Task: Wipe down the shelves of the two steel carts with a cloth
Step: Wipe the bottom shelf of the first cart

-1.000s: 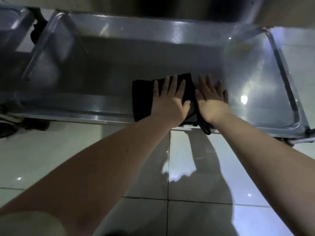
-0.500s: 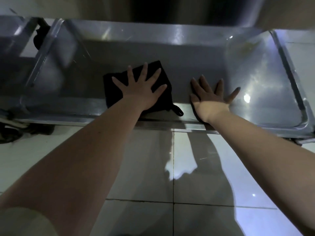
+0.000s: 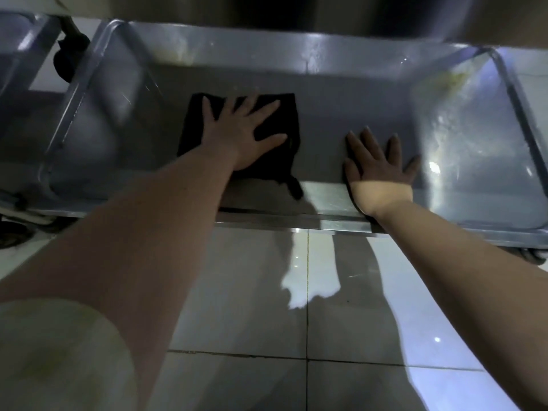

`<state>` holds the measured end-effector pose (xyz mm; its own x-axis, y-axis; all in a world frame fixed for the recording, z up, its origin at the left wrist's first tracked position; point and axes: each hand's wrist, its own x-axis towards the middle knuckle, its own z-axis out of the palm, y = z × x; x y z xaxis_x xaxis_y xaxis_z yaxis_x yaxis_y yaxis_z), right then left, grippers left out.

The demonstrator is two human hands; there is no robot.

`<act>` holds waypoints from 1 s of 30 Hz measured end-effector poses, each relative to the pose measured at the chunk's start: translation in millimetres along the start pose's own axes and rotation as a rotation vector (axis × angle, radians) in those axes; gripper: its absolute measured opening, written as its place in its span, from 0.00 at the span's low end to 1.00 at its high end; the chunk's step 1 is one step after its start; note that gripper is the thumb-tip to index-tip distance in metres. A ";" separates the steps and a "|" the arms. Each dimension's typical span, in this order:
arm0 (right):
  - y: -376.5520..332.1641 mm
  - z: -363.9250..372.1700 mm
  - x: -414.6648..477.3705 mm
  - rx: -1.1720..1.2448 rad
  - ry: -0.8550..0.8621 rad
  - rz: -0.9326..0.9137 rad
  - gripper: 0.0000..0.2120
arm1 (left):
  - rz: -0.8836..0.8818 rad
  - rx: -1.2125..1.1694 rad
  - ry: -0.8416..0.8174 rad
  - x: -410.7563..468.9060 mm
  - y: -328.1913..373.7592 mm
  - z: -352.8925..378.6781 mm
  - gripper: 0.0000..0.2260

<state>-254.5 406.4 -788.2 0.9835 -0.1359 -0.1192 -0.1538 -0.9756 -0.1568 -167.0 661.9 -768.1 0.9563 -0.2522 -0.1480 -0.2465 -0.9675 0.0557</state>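
Observation:
A folded black cloth (image 3: 286, 114) lies flat on the low steel cart shelf (image 3: 341, 96), left of its middle. My left hand (image 3: 243, 132) presses on the cloth with fingers spread and straight. To the right, my right hand (image 3: 379, 164) rests flat on the bare steel near the shelf's front rim, fingers spread, apart from the cloth. A small loop of the cloth (image 3: 295, 185) hangs toward the front rim.
A second steel cart (image 3: 17, 54) stands at the far left, its black caster (image 3: 69, 57) between the two carts. Yellowish stains (image 3: 456, 78) mark the shelf's right back corner. An upper shelf overhangs at the top. Glossy white floor tiles (image 3: 296, 366) lie below.
My left hand slid the cloth leftward away from my right hand, then slightly back toward the middle. My right hand stayed flat on the shelf with its fingers spread.

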 end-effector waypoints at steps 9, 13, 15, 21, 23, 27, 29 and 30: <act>-7.4 2.3 1.2 -0.036 0.003 0.010 0.25 | -0.408 -0.073 -0.083 -5.5 -31.7 -6.3 0.34; -8.6 0.2 -0.1 -0.047 -0.017 0.008 0.26 | -0.103 -0.018 -0.091 12.6 53.5 -2.3 0.33; -7.0 -0.6 0.1 -0.043 -0.016 0.016 0.27 | 0.039 0.025 -0.087 13.1 95.0 2.2 0.31; -3.1 -1.9 -0.8 -0.005 -0.007 -0.010 0.27 | 0.061 0.011 -0.009 10.6 56.5 8.3 0.32; -4.7 -1.7 -1.3 0.012 0.005 -0.013 0.26 | -0.065 -0.003 0.006 5.1 11.0 6.0 0.33; -11.1 -6.1 -4.0 0.025 0.163 -0.063 0.20 | -0.268 -0.038 0.028 -20.8 -73.1 6.9 0.33; -21.5 -8.0 -6.0 0.023 0.225 -0.138 0.16 | -0.292 -0.033 0.032 -28.7 -88.7 6.6 0.33; -29.9 -8.7 -5.6 0.038 0.216 -0.149 0.16 | -0.295 -0.028 0.036 -30.2 -90.7 6.5 0.33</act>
<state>-254.5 434.8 -774.3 0.9924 -0.0285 0.1193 -0.0049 -0.9810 -0.1939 -174.6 757.1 -775.1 0.9910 0.0408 -0.1272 0.0466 -0.9980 0.0425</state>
